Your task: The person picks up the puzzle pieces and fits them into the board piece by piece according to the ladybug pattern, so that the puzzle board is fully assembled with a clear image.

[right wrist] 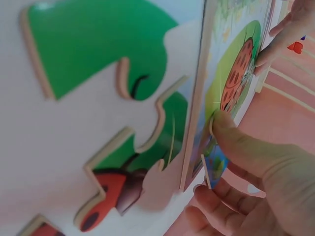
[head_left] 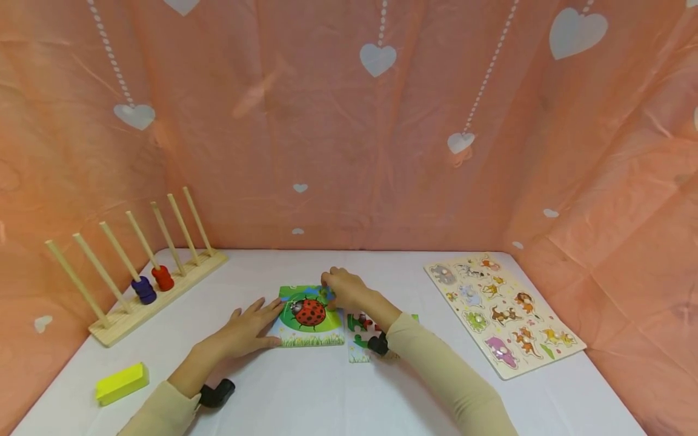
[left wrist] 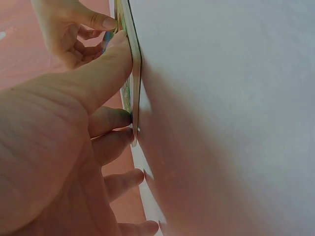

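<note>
A ladybug jigsaw board lies flat on the white table. My left hand rests at its left side, fingers spread, thumb touching the near left corner. In the right wrist view, my right hand pinches a small blue-green puzzle piece between thumb and fingers. That piece is tilted at the board's far right corner, where the picture has a gap. Right of the board, partly under my right forearm, is a second puzzle base with loose green and red pieces on it.
At the left stands a wooden peg rack with blue rings and red rings. A yellow block lies near the front left. An animal peg puzzle lies at the right. Heart-printed pink cloth hangs behind.
</note>
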A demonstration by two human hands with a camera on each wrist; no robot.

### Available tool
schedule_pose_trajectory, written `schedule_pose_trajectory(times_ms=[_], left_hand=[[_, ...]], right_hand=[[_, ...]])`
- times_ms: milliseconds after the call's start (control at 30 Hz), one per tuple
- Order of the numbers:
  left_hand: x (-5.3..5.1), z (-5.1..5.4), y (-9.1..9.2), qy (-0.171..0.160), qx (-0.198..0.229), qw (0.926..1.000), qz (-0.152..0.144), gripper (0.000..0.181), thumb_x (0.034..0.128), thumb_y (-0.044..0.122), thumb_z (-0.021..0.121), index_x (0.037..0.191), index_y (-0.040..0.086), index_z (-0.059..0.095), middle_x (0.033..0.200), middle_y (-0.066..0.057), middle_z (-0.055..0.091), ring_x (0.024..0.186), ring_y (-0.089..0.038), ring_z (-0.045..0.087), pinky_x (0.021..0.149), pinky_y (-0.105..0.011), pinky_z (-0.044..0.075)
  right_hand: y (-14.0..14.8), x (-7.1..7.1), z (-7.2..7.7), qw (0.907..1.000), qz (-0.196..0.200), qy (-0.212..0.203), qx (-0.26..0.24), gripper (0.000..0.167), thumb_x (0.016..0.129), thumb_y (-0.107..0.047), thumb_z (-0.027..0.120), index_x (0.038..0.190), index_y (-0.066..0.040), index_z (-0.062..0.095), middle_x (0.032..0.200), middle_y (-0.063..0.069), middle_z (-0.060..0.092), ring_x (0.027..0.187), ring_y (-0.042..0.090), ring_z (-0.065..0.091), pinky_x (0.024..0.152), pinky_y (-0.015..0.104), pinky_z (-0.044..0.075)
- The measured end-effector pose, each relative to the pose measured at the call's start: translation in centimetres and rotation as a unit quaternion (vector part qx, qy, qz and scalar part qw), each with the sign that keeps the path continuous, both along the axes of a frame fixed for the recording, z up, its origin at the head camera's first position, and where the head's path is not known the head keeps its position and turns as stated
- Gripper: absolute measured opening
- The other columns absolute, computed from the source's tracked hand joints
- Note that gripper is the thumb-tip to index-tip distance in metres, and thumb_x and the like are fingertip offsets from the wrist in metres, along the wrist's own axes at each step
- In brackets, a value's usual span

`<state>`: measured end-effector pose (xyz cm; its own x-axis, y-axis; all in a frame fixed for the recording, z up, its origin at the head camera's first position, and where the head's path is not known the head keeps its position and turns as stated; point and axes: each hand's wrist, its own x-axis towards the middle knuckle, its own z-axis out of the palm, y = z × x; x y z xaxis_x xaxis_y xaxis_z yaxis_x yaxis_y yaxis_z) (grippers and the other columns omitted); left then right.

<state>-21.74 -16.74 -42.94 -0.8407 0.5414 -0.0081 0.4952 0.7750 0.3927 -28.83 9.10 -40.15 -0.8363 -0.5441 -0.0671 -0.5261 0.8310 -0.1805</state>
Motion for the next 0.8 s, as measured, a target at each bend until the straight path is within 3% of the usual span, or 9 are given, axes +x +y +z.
schedule_pose_trajectory(times_ms=[300, 800], left_hand=[[-0.14, -0.37, -0.03, -0.003, 0.0, 1.0, 0.002, 0.08, 0.0889, 0.044, 0.072, 0.149, 0.001, 0.043, 0.155, -0.021, 0.038, 0.141, -0.054, 0.027, 0.098, -0.082, 0.021], [-0.12, -0.27, 0.1, -0.003, -0.007, 0.9999, 0.009, 0.08, 0.0886, 0.045, 0.072, 0.149, 0.002, 0.043, 0.155, -0.02, 0.038, 0.141, -0.053, 0.027, 0.098, -0.082, 0.021]], right_hand=[[-0.2, -0.11, -0.21, 0.9999, -0.002, -0.01, 0.008, 0.05, 0.082, -0.026, 0.084, 0.124, -0.009, 0.063, 0.114, 0.005, 0.06, 0.108, 0.022, 0.056, 0.089, 0.037, 0.051], [-0.18, -0.73, -0.34, 0.9998, 0.004, -0.019, 0.001, 0.045, 0.083, -0.026, 0.083, 0.122, -0.01, 0.067, 0.113, 0.006, 0.058, 0.107, 0.023, 0.056, 0.086, 0.037, 0.051]])
